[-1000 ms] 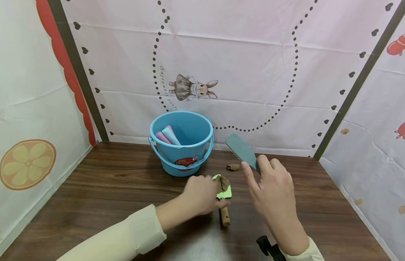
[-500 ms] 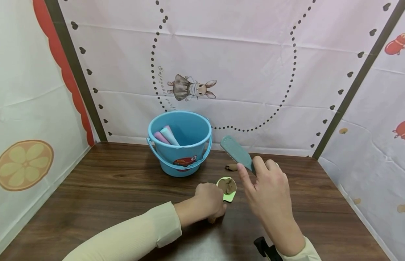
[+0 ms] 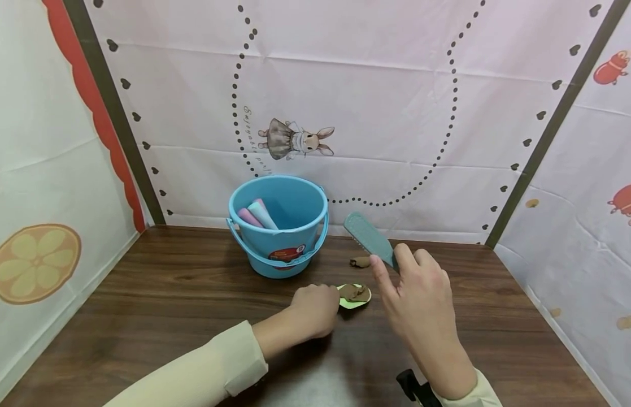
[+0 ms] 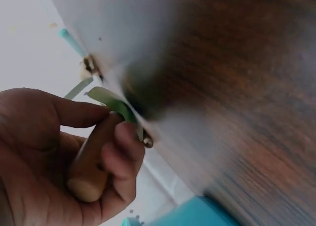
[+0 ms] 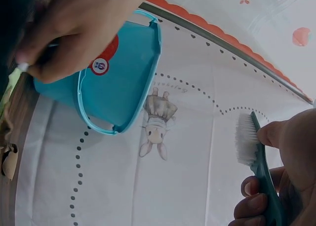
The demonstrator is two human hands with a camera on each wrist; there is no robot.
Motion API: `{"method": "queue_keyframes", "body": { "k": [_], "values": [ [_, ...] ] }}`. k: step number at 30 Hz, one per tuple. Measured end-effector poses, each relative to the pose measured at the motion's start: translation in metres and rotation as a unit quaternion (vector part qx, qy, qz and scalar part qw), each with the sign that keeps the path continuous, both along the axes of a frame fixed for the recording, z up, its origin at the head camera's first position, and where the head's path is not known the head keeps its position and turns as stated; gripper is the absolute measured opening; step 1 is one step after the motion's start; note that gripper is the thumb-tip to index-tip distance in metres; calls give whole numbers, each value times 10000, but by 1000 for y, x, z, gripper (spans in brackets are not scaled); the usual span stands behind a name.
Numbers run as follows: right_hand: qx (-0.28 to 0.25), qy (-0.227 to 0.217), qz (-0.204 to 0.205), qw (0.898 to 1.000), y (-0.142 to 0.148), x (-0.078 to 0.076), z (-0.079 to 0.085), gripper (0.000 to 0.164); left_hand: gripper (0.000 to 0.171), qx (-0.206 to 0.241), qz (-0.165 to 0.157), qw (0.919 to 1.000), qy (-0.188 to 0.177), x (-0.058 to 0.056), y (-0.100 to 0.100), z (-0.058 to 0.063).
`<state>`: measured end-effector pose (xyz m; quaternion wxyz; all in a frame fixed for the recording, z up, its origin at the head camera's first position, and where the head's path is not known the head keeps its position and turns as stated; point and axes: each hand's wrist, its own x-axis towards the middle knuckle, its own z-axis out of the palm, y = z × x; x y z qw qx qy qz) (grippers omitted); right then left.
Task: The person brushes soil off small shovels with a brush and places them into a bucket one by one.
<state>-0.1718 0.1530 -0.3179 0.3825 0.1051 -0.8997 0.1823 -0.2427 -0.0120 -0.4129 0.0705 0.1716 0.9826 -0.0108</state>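
My left hand (image 3: 315, 311) grips the wooden handle (image 4: 94, 157) of a small trowel whose light green blade (image 3: 348, 304) sits just right of the fist in the head view. On that blade lies a brown, crumpled piece (image 3: 353, 292), like a dry leaf. My right hand (image 3: 422, 305) holds a teal brush (image 5: 264, 171) by its handle, thumb along the back; white bristles (image 5: 246, 142) show in the right wrist view. The brush (image 3: 368, 237) is raised above the table, its head pointing up and left. Behind the trowel, a second brown piece (image 3: 360, 262) lies on the table.
A blue bucket (image 3: 259, 246) stands at the back, left of the brush, with pink and light blue rolled or tubular things (image 3: 261, 213) inside. Printed cloth (image 3: 386, 113) walls enclose the dark wooden table (image 3: 193, 282) at the back and sides.
My left hand has taken hold of the trowel's handle, which lay on the table a second ago. The blade has turned and shifted slightly right. The brush hand has moved slightly left.
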Motion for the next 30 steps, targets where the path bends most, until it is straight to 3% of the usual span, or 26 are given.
{"method": "queue_keyframes", "body": {
  "k": [4, 8, 13, 17, 19, 23, 25, 27, 30],
  "values": [
    [0, 10, 7, 10000, 1, -1, 0, 39, 23, 296, -261, 9967, 704, 12, -12, 14],
    [-38, 3, -34, 10000, 2, 0, -1, 39, 26, 742, -395, 9840, 1574, 28, -25, 32],
    [-39, -75, -71, 9999, 3, -1, 0, 39, 28, 1369, -306, 9528, 2693, 47, -47, 51],
    [-35, -105, -77, 9999, 2, -1, 0, 39, 24, 1472, -218, 9267, 3452, 60, -67, 60],
    [-5, -108, -74, 9999, 0, -2, 0, 39, 23, 1414, -239, 9079, 3938, 64, -76, 62],
    [92, -90, -37, 9999, -2, -3, -3, 39, 21, 1275, -289, 8607, 4921, 69, -85, 61],
    [121, -73, -16, 9999, -3, -3, -4, 39, 21, 1262, -281, 8444, 5198, 70, -86, 61],
    [138, -68, -2, 9999, -5, -3, -7, 39, 21, 1245, -248, 8378, 5310, 70, -85, 61],
    [183, -45, 30, 9998, -8, -3, -10, 38, 21, 1241, -217, 8389, 5296, 69, -83, 60]
  ]
}}
